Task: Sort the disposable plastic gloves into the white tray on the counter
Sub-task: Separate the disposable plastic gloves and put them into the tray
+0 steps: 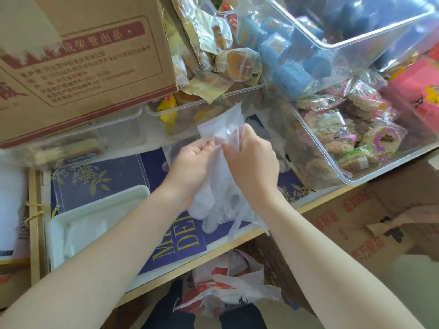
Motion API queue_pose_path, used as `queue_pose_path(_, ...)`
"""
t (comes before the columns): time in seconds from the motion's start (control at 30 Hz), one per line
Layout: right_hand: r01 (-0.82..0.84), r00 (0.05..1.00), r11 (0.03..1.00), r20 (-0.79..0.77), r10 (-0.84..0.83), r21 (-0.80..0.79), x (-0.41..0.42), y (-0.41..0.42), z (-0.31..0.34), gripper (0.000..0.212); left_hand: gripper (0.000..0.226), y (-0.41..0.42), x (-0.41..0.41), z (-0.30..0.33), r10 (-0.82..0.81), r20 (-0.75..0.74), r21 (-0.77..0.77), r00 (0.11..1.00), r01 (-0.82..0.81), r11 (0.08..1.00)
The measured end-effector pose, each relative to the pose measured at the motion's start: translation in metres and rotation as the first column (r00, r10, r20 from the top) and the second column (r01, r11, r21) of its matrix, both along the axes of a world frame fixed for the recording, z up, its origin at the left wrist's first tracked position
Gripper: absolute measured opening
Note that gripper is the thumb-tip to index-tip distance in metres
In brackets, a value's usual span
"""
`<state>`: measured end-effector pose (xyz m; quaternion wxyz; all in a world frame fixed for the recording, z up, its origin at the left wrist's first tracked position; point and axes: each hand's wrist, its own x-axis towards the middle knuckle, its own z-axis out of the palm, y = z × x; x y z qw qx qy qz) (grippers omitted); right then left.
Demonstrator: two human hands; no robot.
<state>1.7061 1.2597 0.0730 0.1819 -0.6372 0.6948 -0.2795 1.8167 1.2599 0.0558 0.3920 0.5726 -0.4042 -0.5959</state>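
1. Translucent plastic gloves (221, 203) hang in a loose bunch just above the bench (237, 238), their long axis running roughly from the person outward, cuffs raised and fingers drooping toward the near edge.
2. Down-left and nearer the person sits the white tray (95, 210), apparently with some clear plastic already in it; the left hand (190, 162) is the closer one for carrying a glove across.
3. Both hands meet at the bunch's upper end: the left hand's grip pinches the film between thumb and curled fingers, while the right hand (251, 160) grasps the film beside it, seemingly peeling a single glove free.
4. Beyond stand clear bins (356, 179) of wrapped snacks and a cardboard box (83, 55).
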Motion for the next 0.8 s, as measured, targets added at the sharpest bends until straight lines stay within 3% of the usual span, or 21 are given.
queue_pose_path(0.13,0.052,0.962,0.996,0.273,-0.030,-0.072,0.004,0.002,-0.006,0.027,0.031,0.009,-0.006,0.000,-0.002,-0.087,0.011,0.996,0.003,1.000)
queue_pose_path(0.3,-0.080,0.826,0.997,0.561,0.054,0.021,0.001,0.010,-0.007,0.033,0.033,0.012,-0.005,0.005,0.008,-0.191,-0.001,0.982,-0.009,1.000)
queue_pose_path(0.47,-0.039,0.895,0.991,0.437,0.092,-0.128,0.003,0.021,-0.013,0.021,0.029,0.017,-0.006,0.004,0.044,-0.169,-0.012,0.985,-0.047,0.999)
queue_pose_path(0.6,-0.033,0.969,0.983,0.236,0.076,-0.179,0.004,0.026,-0.020,0.005,0.030,0.025,-0.013,0.006,0.038,-0.223,-0.063,0.974,-0.054,0.997)
queue_pose_path(0.63,-0.063,0.974,0.986,0.205,0.094,-0.155,0.006,0.029,-0.019,0.008,0.030,0.026,-0.013,0.006,0.049,-0.228,-0.063,0.972,-0.065,0.996)
queue_pose_path(0.73,-0.210,0.954,0.975,0.201,0.221,-0.075,0.009,0.040,-0.010,0.043,0.031,0.027,-0.009,0.007,0.038,-0.282,0.002,0.959,-0.039,0.999)
queue_pose_path(0.8,-0.309,0.930,0.951,0.202,0.306,-0.020,0.007,0.045,-0.007,0.058,0.045,0.028,-0.004,0.006,-0.031,-0.376,0.022,0.926,0.043,0.999)
